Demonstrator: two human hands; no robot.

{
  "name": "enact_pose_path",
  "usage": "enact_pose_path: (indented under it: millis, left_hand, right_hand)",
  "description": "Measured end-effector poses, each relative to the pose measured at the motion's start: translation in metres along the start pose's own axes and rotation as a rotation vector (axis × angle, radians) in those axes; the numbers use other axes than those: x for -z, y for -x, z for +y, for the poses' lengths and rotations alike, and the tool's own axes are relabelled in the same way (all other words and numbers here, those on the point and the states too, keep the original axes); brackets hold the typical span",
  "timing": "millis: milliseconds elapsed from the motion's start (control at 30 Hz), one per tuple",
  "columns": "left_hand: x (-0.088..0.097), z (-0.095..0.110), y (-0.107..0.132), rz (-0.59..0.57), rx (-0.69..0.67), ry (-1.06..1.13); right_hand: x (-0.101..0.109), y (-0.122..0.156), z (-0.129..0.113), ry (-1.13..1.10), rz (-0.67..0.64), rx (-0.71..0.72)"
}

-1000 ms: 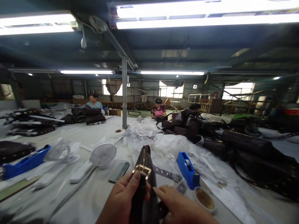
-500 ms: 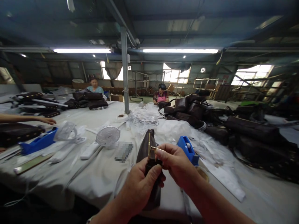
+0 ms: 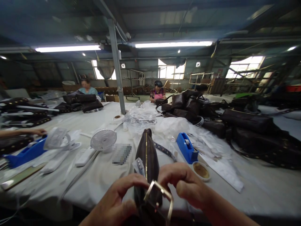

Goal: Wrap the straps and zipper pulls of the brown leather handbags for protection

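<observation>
A dark brown leather bag (image 3: 150, 157) with a gold zipper stands on the table in front of me. At its near end, a gold-coloured metal buckle (image 3: 171, 204) hangs on a dark strap, tilted toward me. My left hand (image 3: 122, 196) is closed at the left of the buckle, its fingertips behind the frame. My right hand (image 3: 185, 183) is curled at the right, thumb bent, fingers on the strap behind the buckle. Exact fingertip contact is partly hidden. A studded strap (image 3: 166, 150) lies to the right of the bag, and a clear plastic piece (image 3: 138, 166) rests against its left side.
A blue tape dispenser (image 3: 187, 147) and a tape roll (image 3: 201, 171) lie to the right. On the left are a white fan (image 3: 103, 138), a phone-like pixelated object (image 3: 122, 154) and another blue dispenser (image 3: 25, 152) near a co-worker's hand (image 3: 39, 132). Dark bags (image 3: 249, 125) are piled at right.
My hands have come nearer and lower, and spread apart around the buckle. The buckle now faces me, and more of the bag shows. The view has shifted right.
</observation>
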State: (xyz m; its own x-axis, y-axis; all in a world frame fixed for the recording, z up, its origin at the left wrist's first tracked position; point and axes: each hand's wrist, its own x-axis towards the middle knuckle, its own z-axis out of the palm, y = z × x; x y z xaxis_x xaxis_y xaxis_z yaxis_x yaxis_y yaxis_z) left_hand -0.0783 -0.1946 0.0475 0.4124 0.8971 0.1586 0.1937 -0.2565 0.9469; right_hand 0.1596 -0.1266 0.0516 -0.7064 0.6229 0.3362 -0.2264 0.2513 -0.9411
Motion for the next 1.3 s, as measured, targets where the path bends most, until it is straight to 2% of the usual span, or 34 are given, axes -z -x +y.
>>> enact_pose_path:
  millis: [33, 67, 133, 200, 300, 400, 533, 633, 700, 767, 867, 967, 1067, 1133, 1200, 1300]
  left_hand:
    - [0.003, -0.005, -0.002, 0.021, 0.012, -0.019]
    - [0.004, -0.010, -0.005, 0.055, 0.027, -0.052]
    - [-0.003, -0.022, -0.012, 0.139, 0.055, -0.128]
    - [-0.015, -0.029, -0.018, 0.189, 0.029, -0.152]
    - [-0.026, -0.029, -0.026, 0.219, -0.057, -0.118]
    - [-0.021, -0.025, -0.036, 0.217, -0.013, -0.135]
    - [0.001, -0.037, -0.052, 0.279, 0.129, -0.048]
    - [0.016, -0.054, -0.062, 0.343, 0.235, 0.051]
    - [0.023, -0.062, -0.068, 0.386, 0.258, 0.066]
    - [0.029, -0.065, -0.074, 0.441, 0.264, 0.067]
    - [0.034, -0.065, -0.084, 0.509, 0.278, 0.068]
    - [0.035, -0.064, -0.095, 0.521, 0.276, 0.056]
    - [0.029, -0.062, -0.107, 0.490, 0.262, 0.023]
    - [0.025, -0.060, -0.114, 0.473, 0.241, -0.023]
    - [0.022, -0.060, -0.119, 0.498, 0.208, -0.115]
    - [0.022, -0.063, -0.122, 0.638, 0.164, -0.253]
  right_hand:
    - [0.011, -0.001, 0.014, 0.064, 0.079, -0.012]
    - [0.024, -0.003, 0.030, 0.173, 0.217, -0.047]
    - [0.053, -0.008, 0.066, 0.667, 0.429, -0.309]
    - [0.078, -0.009, 0.103, 0.845, 0.489, -0.452]
    - [0.102, -0.005, 0.148, 1.011, 0.521, -0.609]
    - [0.116, -0.007, 0.178, 1.128, 0.527, -0.725]
    - [0.135, -0.024, 0.201, 1.178, 0.491, -0.878]
    - [0.148, -0.037, 0.212, 1.117, 0.462, -1.005]
    - [0.153, -0.042, 0.216, 1.050, 0.478, -1.041]
    - [0.158, -0.044, 0.215, 0.984, 0.530, -1.008]
    - [0.171, -0.046, 0.201, 0.882, 0.670, -0.861]
    - [0.186, -0.052, 0.171, 0.746, 0.854, -0.643]
    - [0.191, -0.060, 0.128, 0.565, 1.017, -0.384]
    - [0.186, -0.064, 0.096, 0.441, 1.067, -0.214]
    - [0.172, -0.065, 0.063, 0.345, 1.062, -0.064]
    - [0.143, -0.060, 0.020, 0.103, 0.939, 0.186]
